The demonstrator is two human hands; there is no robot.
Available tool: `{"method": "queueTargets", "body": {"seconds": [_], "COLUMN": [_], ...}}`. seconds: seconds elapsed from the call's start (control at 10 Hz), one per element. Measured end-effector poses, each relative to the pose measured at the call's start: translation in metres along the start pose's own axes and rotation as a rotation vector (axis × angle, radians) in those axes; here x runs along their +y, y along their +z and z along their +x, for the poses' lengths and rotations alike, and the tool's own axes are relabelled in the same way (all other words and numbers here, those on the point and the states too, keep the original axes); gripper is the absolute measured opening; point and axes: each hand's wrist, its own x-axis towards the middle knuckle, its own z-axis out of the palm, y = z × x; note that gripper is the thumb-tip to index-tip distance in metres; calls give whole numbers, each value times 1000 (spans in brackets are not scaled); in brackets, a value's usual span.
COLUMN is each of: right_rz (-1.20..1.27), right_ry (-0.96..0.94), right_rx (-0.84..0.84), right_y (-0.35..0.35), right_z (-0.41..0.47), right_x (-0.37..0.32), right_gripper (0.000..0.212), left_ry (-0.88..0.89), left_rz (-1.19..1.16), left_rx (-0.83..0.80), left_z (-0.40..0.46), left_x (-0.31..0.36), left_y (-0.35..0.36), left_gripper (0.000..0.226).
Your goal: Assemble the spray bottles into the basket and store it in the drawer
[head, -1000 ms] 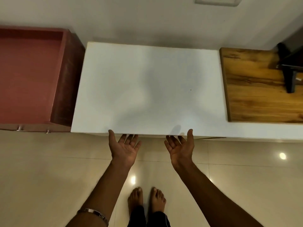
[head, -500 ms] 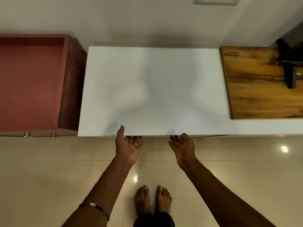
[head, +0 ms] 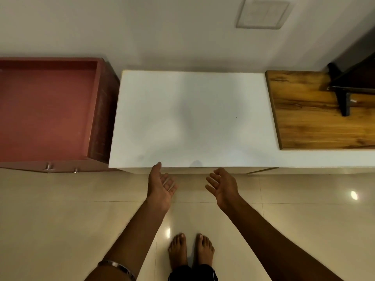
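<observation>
The left hand is held palm up just below the front edge of the white bench, its fingers loosely spread and holding nothing; the thumb tip reaches up to that edge and seems to touch it. The right hand is just beside it to the right, also palm up and relaxed, fingers slightly curled and empty, a little short of the bench edge and not touching it. A metal bracelet sits on the left wrist. Below the hands, the person's bare feet stand on the glossy cream tiled floor. No spray bottles and no basket can be seen anywhere in the view. The only drawer in sight is the open reddish drawer, well to the left of the left hand and right beside the bench's left end; its inside is bare, and two small metal knobs show on its front. To the right of the white surface lies a wooden board, with a dark stand resting on it near the wall.
</observation>
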Motion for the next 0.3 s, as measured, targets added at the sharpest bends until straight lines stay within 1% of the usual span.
{"method": "queueTargets", "body": {"seconds": [0.1, 0.2, 0.3], "right_rz": [-255, -614, -997], "right_ry": [-112, -309, -555], "right_rx": [-37, -55, -73], "right_y": [7, 16, 25], "right_z": [-24, -43, -59], "right_x": [-16, -41, -70], "right_gripper": [8, 36, 57], "left_ry": [127, 335, 593], "left_rz": [214, 601, 989], "left_rx": [-24, -81, -19], "left_z": [-19, -35, -54], "left_x": [7, 27, 49], "left_y": [4, 13, 19], "left_gripper": [45, 39, 55]}}
